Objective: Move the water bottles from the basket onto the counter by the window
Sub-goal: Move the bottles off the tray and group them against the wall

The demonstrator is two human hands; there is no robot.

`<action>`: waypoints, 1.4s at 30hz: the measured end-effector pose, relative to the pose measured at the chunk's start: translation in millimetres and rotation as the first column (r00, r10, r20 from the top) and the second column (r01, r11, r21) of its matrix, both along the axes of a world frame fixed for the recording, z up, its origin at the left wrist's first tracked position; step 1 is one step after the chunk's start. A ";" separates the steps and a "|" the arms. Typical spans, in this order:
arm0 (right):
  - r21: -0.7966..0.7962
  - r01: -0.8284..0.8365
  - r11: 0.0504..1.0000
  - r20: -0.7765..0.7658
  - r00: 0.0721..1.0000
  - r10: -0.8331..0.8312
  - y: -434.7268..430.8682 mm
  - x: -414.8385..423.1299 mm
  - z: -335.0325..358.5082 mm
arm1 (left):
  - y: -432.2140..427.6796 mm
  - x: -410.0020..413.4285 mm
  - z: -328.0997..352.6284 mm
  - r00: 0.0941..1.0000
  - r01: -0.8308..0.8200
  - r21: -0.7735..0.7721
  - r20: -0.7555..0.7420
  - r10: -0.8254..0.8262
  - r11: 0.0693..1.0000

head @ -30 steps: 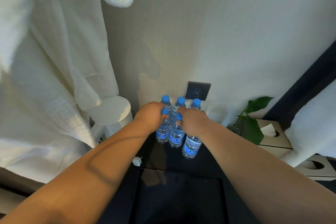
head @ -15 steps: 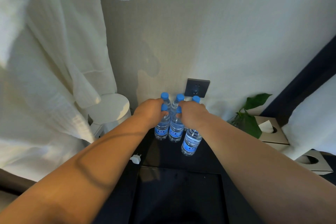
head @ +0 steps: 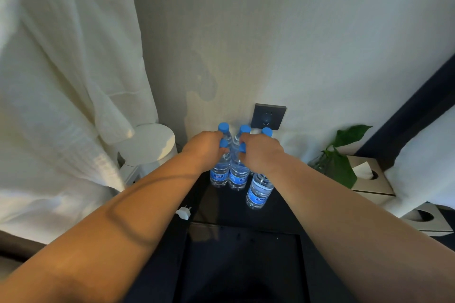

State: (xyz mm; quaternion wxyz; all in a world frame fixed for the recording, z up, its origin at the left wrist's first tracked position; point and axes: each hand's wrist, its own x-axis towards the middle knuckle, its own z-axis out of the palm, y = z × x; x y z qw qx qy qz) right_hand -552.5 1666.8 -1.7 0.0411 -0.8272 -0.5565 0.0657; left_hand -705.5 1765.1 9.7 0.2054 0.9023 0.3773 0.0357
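Several clear water bottles with blue caps and blue labels stand upright on a dark counter against the wall. My left hand grips the neck of the front left bottle. My right hand is closed around the necks of the middle bottle and the right bottle. Behind my hands, three more blue caps show close to the wall. No basket is in view.
A white robe hangs at the left over a white round device. A dark wall socket sits behind the bottles. A white plug lies on the counter edge. A green plant and a tissue box stand at the right.
The view has shifted slightly, so hands and bottles sit a little higher in frame. Both hands keep their grip on the bottle necks; the bottles stay on the counter.
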 end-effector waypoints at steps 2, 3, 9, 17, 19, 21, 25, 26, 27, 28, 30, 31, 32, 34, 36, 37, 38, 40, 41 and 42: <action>0.013 0.029 0.999 -0.001 1.000 -0.029 0.2 -1.7 -0.8 | -0.4 -1.1 0.4 1.000 0.003 0.001 0.007 -0.003 1.000; 0.017 0.050 0.999 0.003 0.999 -0.050 0.9 -2.5 -1.6 | -0.8 -0.7 0.5 1.000 0.003 0.000 0.008 -0.003 1.000; 0.011 0.097 0.995 0.019 0.995 -0.097 3.1 -2.9 -5.7 | -1.2 2.1 0.0 1.000 0.002 0.000 -0.010 -0.002 1.000; 0.036 0.096 0.995 -0.029 0.995 -0.095 2.4 -1.3 -8.7 | 1.9 -1.0 -6.8 0.999 0.028 0.041 0.039 -0.029 0.999; 0.044 0.092 0.995 -0.034 0.995 -0.090 0.8 -1.7 -9.2 | 1.6 -2.5 -8.3 0.998 0.037 0.041 0.051 -0.039 0.998; 0.047 0.085 0.995 -0.039 0.996 -0.083 -0.9 -1.5 -9.5 | 1.3 -3.4 -9.0 0.997 0.041 0.032 0.063 -0.043 0.999; 0.059 0.080 0.995 -0.030 0.996 -0.079 -3.7 -2.5 -7.8 | 1.1 -2.6 -9.2 0.998 0.031 0.038 0.060 -0.033 0.999; 0.055 0.084 0.995 -0.026 0.996 -0.083 -4.2 -3.0 -7.3 | 0.6 -2.2 -9.1 0.998 0.028 0.042 0.055 -0.031 0.999; 0.049 0.089 0.995 -0.026 0.996 -0.088 -5.1 -3.3 -6.8 | 0.1 -2.0 -9.3 0.998 0.027 0.046 0.052 -0.029 0.999; 0.042 0.095 0.995 -0.030 0.995 -0.093 -6.0 -3.7 -5.8 | -0.6 -2.0 -9.5 0.998 0.026 0.049 0.051 -0.029 0.998; 0.036 0.097 0.995 -0.046 0.994 -0.095 -9.3 -4.6 -3.8 | -2.0 -2.7 -9.0 0.998 0.027 0.052 0.049 -0.030 0.998; 0.041 0.094 0.995 -0.054 0.994 -0.092 -11.7 -5.3 -2.8 | -2.4 -2.9 -8.8 0.998 0.027 0.052 0.047 -0.029 0.998; 0.047 0.094 0.994 -0.062 0.994 -0.091 -15.4 -5.6 -1.7 | -3.0 -3.2 -8.7 0.999 0.024 0.056 0.042 -0.027 0.998; 0.049 0.102 0.994 -0.063 0.993 -0.099 -23.7 -4.8 0.3 | -5.2 -3.7 -8.5 1.000 0.007 0.079 0.023 -0.009 0.997; 0.022 0.100 0.995 -0.034 0.995 -0.099 -33.7 -1.8 -0.3 | -8.9 -5.0 -8.1 0.999 -0.027 0.121 0.025 0.024 0.992; 0.002 0.090 0.996 -0.007 0.996 -0.090 -39.4 -0.1 -1.5 | -11.1 -6.0 -8.4 0.999 -0.039 0.143 0.035 0.035 0.989; -0.011 0.080 0.997 0.024 0.997 -0.080 -45.5 1.5 -2.6 | -13.6 -6.6 -8.7 0.998 -0.043 0.165 0.048 0.036 0.985; -0.019 0.071 0.997 0.086 0.994 -0.069 -57.5 4.9 -4.1 | -18.1 -7.4 -8.9 0.997 -0.020 0.201 0.077 0.005 0.979; -0.024 0.071 0.997 0.100 0.993 -0.069 -62.7 6.7 -4.3 | -20.2 -7.0 -8.5 0.996 0.005 0.213 0.084 -0.023 0.977; -0.033 0.075 0.997 0.092 0.993 -0.071 -67.3 8.3 -4.0 | -22.4 -6.8 -7.4 0.996 0.035 0.226 0.077 -0.054 0.973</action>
